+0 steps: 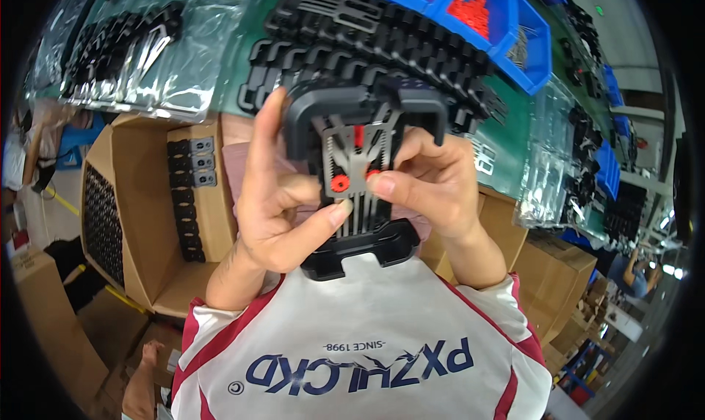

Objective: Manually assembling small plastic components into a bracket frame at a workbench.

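In front of my chest is a black plastic holder (360, 255) with curved arms at the top, resembling a phone mount, its inside facing me. A metal plate (358, 156), springs beside it, a red strip and small red gears show in its middle. My left hand (275, 207) grips the holder from the left, thumb by the plate's lower edge and one finger stretched up along the side. With its thumb, my right hand (437, 181) presses at the right red gear (372, 176), partly covering it. The right fingers curl behind the holder, partly hidden.
Rows of similar black parts (411, 42) lie on the green table (514, 152) beyond my hands. Blue bins (532, 71) hold red pieces and metal pins. An open cardboard box (139, 222) with black parts stands at left; more cartons (554, 273) are at right.
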`<action>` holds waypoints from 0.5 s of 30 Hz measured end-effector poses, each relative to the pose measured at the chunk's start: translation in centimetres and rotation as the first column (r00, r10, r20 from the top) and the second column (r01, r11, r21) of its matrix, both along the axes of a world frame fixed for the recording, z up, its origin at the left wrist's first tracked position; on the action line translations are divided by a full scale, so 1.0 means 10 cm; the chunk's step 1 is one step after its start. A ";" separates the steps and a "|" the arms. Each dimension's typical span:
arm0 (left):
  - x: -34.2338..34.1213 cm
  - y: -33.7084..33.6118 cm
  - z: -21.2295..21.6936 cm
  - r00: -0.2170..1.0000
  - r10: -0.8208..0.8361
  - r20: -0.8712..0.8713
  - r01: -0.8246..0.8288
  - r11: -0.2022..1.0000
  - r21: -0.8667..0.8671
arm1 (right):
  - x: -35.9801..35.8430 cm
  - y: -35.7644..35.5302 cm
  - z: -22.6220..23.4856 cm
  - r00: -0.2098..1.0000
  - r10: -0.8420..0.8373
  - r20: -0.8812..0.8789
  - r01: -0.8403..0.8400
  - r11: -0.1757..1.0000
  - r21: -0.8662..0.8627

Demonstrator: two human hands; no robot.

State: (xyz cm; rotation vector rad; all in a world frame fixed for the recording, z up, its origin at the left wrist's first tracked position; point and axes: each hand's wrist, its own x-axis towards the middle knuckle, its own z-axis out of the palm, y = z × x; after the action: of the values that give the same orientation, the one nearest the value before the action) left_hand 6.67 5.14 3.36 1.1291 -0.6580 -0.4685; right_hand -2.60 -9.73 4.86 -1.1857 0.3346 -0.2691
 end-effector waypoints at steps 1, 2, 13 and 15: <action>0.02 0.04 -0.01 0.998 -0.039 0.051 0.037 0.998 0.044 | 0.00 -0.01 -0.02 1.000 -0.016 -0.003 0.016 1.000 -0.014; 0.04 0.07 -0.01 0.992 -0.079 0.101 0.070 0.994 0.088 | 0.00 -0.01 -0.04 0.999 -0.015 0.029 0.014 0.998 0.067; 0.06 0.03 -0.05 1.000 -0.001 -0.019 0.002 0.998 0.059 | 0.13 -1.63 0.18 0.808 -0.584 0.076 0.411 0.467 -0.783; 0.04 0.05 -0.03 0.999 -0.033 -0.042 0.034 0.999 0.024 | 0.15 -2.39 -0.06 0.696 -0.717 0.035 0.162 0.109 -0.981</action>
State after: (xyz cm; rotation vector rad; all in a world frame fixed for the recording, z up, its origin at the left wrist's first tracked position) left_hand 7.05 5.60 3.10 1.1301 -0.6375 -0.5287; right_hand -1.08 -33.60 4.25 -2.4166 1.1342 -0.8601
